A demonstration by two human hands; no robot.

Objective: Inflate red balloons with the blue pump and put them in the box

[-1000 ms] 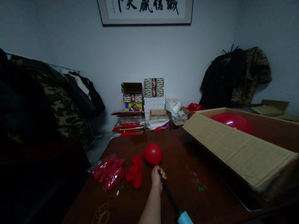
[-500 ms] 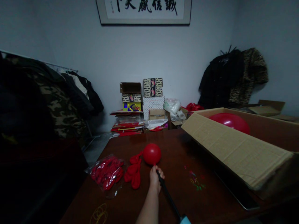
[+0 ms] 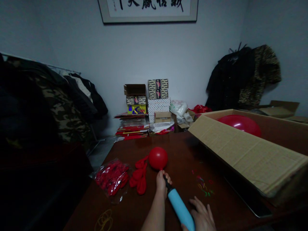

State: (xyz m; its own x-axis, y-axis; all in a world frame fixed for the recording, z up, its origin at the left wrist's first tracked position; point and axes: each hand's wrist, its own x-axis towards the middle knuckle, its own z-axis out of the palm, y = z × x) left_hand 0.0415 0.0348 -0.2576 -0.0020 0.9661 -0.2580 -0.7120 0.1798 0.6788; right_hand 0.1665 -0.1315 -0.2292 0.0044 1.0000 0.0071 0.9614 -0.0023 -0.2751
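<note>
My left hand is closed around the neck of a small inflated red balloon and the black end of a hand pump. The pump's light blue barrel slants down to the right from it. My right hand is at the barrel's lower end, thumb on one side and spread fingers on the other; the frame edge cuts off its grip. Left of the inflated balloon lie several limp red balloons. A clear plastic bag of red balloons is beside them.
An open cardboard box holding a large red balloon stands on the right of the brown table. A dark flat device lies by it. Coloured rubber bands and yellow ones lie on the table.
The blue barrel has slid up toward my left hand, covering most of the black rod. My right hand has come into view with it. My left hand still holds the balloon.
</note>
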